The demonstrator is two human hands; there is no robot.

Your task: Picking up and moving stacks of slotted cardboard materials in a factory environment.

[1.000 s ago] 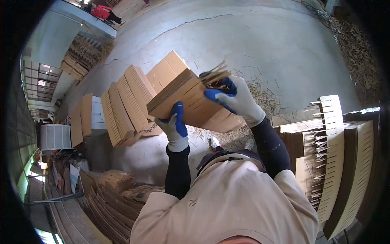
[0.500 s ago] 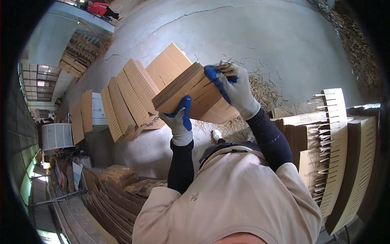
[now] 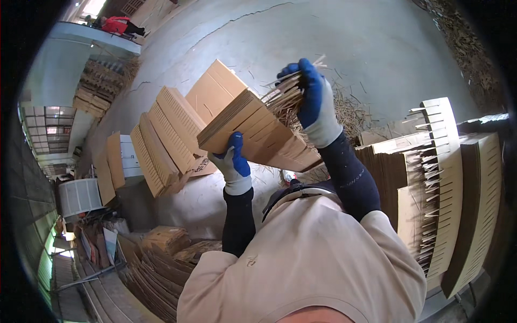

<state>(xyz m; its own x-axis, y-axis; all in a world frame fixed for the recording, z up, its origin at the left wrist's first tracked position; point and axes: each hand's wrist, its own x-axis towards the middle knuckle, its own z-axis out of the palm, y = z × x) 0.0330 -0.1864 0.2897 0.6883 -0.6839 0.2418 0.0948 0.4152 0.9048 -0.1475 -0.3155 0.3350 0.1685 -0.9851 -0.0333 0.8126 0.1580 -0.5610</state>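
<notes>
Head view: one thick stack of flat brown cardboard [image 3: 264, 140], cut with thin slits, is tilted. Its lower edge sits in the gloved left hand [image 3: 234, 166], which is clamped on it. Just right of the stack, the gloved right hand [image 3: 314, 105] is curled around thin, messy cardboard strips [image 3: 284, 98].

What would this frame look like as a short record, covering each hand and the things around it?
Left hand: gloved, thumb on the face of a cardboard stack, supporting it
Right hand: gloved, fingers curled around thin strips at the stack's far edge
Held stack: tilted, slits in its face
Left side: slotted cardboard pieces
Right side: slotted cardboard stacks
Floor: loose strips scattered
Background: person in red, upper left
</notes>
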